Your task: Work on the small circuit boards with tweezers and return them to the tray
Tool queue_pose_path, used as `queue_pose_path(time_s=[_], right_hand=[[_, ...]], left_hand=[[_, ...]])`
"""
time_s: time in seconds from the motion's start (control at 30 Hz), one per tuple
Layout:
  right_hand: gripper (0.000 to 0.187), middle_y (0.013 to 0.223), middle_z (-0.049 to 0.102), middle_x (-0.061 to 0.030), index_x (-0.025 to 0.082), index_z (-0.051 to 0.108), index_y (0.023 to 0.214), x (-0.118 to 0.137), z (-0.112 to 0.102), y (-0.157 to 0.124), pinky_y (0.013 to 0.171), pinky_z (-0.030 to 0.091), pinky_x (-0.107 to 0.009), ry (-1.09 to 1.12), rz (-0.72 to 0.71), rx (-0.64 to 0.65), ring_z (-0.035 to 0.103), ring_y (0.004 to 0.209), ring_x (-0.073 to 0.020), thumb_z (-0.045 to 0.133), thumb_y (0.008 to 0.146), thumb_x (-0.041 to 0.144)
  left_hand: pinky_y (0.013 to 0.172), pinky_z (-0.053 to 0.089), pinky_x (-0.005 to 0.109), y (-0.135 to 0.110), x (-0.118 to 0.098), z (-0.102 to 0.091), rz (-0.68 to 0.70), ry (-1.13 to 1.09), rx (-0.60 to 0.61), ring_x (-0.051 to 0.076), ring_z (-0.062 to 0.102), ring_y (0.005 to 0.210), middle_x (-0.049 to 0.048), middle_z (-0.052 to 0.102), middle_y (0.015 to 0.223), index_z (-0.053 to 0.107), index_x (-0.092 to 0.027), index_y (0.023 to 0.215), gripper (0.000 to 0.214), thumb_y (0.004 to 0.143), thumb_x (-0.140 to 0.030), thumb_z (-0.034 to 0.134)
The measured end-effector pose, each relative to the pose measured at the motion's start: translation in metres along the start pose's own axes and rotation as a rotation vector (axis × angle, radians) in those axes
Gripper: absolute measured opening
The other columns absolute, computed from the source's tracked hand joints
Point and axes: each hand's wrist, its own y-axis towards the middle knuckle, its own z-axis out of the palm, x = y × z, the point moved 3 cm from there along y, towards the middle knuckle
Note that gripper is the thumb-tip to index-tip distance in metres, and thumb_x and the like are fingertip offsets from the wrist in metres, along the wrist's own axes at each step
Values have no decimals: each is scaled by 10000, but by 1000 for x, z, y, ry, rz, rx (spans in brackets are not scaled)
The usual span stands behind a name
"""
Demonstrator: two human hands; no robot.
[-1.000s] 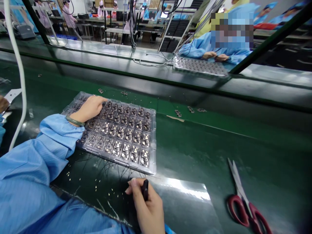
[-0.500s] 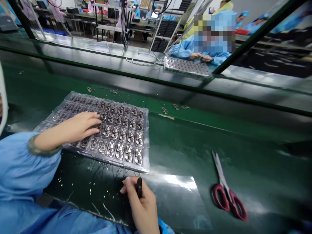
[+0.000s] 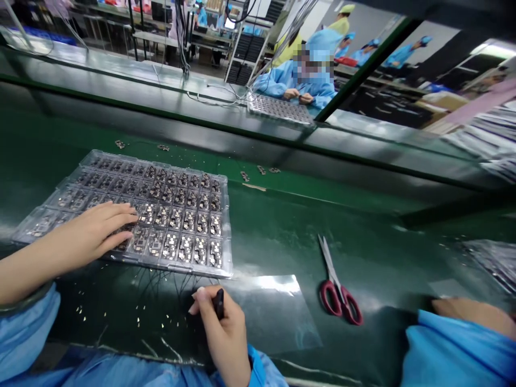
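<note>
My left hand point(image 3: 100, 228) lies over a clear plastic tray point(image 3: 229, 263) with its fingers stretched out and the fingertips touching the small circuit boards point(image 3: 185, 248) in the pockets. What is under the palm is hidden. Closed around a short black pen-like tool point(image 3: 219, 304) is my right hand point(image 3: 221, 328), just in front of the tray's near edge. The lower end of that tool cannot be seen. Thin dark wires point(image 3: 155, 280) stick out beneath the near edge, and a clear plastic sheet point(image 3: 278, 317) lies flat beside my right hand.
Red-handled scissors point(image 3: 341, 301) lie to the right, blades pointing away. Several loose small parts point(image 3: 245, 176) and bright scraps point(image 3: 138, 322) dot the green table. A neighbour's blue sleeve point(image 3: 451, 349) reaches in at lower right. Across the ledge, a co-worker point(image 3: 322, 45) handles another tray point(image 3: 278, 109).
The view has turned right, so the scene sits further left and a neighbour's arm shows at right. My left hand has slid slightly nearer and left across the tray. My right hand keeps its grip.
</note>
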Motion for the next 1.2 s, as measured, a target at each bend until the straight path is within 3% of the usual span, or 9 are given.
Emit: queue_pose_path(time_s=[0.2, 0.37, 0.57, 0.67, 0.73, 0.83, 0.93, 1.03, 1.2], right_hand=[[419, 580, 643, -13, 194, 599, 618, -4, -1, 0, 566, 466, -227, 19, -11, -49, 610, 578, -144, 543, 878, 518], [418, 587, 634, -10, 202, 613, 620, -8, -3, -2, 586, 463, -243, 34, 61, -105, 597, 599, -155, 579, 843, 554], [428, 609, 643, -32, 208, 623, 653, -14, -2, -3, 563, 473, -271, -3, 70, -125, 614, 634, -189, 568, 834, 591], [394, 755, 703, -59, 218, 669, 814, -5, -12, -5, 729, 504, -325, -95, -13, -199, 653, 761, -223, 530, 862, 584], [385, 954, 714, -86, 231, 673, 973, 5, -26, -3, 858, 476, -364, -212, -97, -290, 654, 915, -252, 521, 871, 569], [447, 1159, 652, -135, 226, 645, 1124, 12, -47, 8, 880, 453, -401, -426, -148, -389, 611, 1064, -305, 505, 874, 569], [567, 1199, 628, -159, 196, 613, 1210, 5, -51, 28, 866, 461, -430, -549, -138, -304, 584, 1108, -329, 452, 871, 622], [557, 1163, 627, -145, 194, 633, 1183, -5, -43, 42, 940, 447, -445, -538, -163, -207, 573, 1124, -306, 436, 880, 619], [510, 1164, 624, -129, 199, 688, 1114, -12, -36, 45, 966, 455, -439, -454, -119, -259, 580, 1116, -284, 507, 849, 596]], left_hand=[[1079, 413, 500, 1, -2, 1, -18, 23, 36, 298, 509, 1279, 98, 589, 1347, 625, -222, 1240, 469, 961, -488, 358], [1077, 410, 476, -10, 16, -17, -128, 102, -13, 297, 530, 1252, 124, 617, 1300, 632, -183, 1211, 501, 954, -509, 350], [1116, 353, 415, -41, 64, -40, -516, 202, -9, 285, 507, 1267, 136, 585, 1331, 584, -132, 1236, 493, 931, -460, 378], [1062, 388, 483, -59, 85, -41, -720, 232, -37, 351, 538, 1215, 215, 590, 1288, 565, -53, 1237, 541, 928, -450, 365], [1022, 426, 465, -68, 93, -38, -807, 211, -26, 351, 576, 1165, 215, 628, 1231, 595, -47, 1201, 549, 926, -460, 359], [941, 485, 402, -75, 96, -31, -863, 156, 0, 314, 637, 1062, 154, 691, 1143, 662, -105, 1124, 519, 925, -476, 360], [923, 488, 393, -78, 93, -26, -911, 131, -19, 309, 644, 1038, 143, 700, 1126, 678, -119, 1111, 510, 917, -468, 361], [963, 465, 385, -79, 90, -23, -937, 115, -51, 305, 620, 1087, 133, 690, 1151, 675, -130, 1116, 492, 907, -453, 369], [1011, 439, 393, -77, 86, -28, -990, 100, -97, 303, 594, 1136, 98, 676, 1197, 683, -160, 1104, 468, 888, -448, 383]])
